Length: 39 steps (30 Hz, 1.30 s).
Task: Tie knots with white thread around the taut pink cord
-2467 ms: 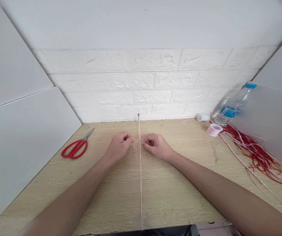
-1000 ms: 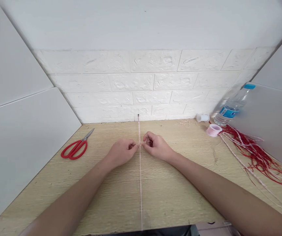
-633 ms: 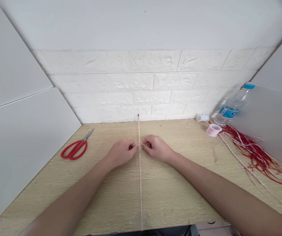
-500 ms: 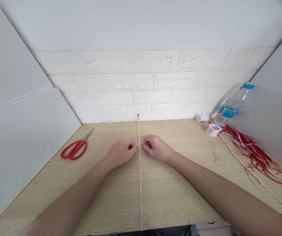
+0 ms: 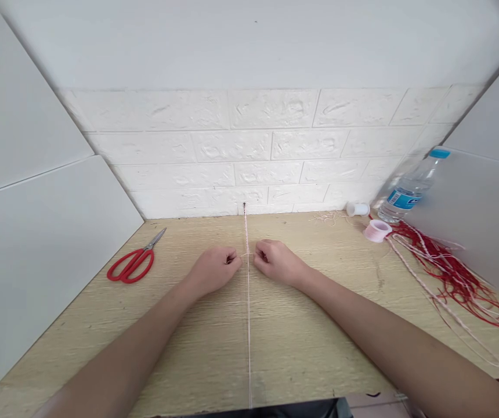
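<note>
A pale pink braided cord (image 5: 246, 229) runs from a small dark fixing point at the foot of the wall towards me. Below the braid, straight thin strands (image 5: 249, 331) stretch on to the table's front edge. My left hand (image 5: 215, 269) is closed just left of the cord, pinching a fine thread that leads to the braid's end. On the other side, my right hand (image 5: 279, 262) is closed in a like pinch on a thread end, close beside the cord. The fingertips hide most of the thread ends.
Red-handled scissors (image 5: 133, 264) lie at the left. To the right are a pink thread spool (image 5: 378, 230), a white spool (image 5: 358, 209), a water bottle (image 5: 408, 191) and a heap of red and pink cords (image 5: 458, 278). White panels flank the wooden table (image 5: 310, 342).
Both hands have drawn very slightly apart from the cord, the thread between them pulled closer in against it. Everything else stays in place.
</note>
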{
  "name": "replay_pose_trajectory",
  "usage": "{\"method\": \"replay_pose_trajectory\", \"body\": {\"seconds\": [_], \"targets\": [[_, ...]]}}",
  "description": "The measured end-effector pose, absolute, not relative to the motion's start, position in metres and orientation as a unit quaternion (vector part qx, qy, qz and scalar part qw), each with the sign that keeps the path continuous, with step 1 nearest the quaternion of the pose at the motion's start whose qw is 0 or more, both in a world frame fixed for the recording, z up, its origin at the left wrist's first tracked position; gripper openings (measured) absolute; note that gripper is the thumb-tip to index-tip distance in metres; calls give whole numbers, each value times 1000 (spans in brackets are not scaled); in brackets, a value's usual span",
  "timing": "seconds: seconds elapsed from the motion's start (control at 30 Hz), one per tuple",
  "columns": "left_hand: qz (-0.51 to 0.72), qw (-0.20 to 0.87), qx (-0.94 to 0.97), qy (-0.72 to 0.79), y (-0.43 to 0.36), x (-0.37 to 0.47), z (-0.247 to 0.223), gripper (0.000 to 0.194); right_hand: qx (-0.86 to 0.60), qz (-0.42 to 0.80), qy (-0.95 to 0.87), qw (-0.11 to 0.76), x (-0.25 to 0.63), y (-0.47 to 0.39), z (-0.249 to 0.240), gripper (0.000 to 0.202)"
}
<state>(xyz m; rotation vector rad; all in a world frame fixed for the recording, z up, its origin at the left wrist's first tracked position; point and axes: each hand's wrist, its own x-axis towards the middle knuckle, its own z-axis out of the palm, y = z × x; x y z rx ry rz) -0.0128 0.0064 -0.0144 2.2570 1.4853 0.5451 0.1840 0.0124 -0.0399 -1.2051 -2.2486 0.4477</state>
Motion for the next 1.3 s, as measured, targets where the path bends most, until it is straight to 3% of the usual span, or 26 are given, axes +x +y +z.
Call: {"method": "replay_pose_trajectory", "body": {"seconds": [1.3], "targets": [[190, 146, 792, 561, 17, -22, -22, 30, -475, 141, -831, 253, 186, 14, -37, 22]]}}
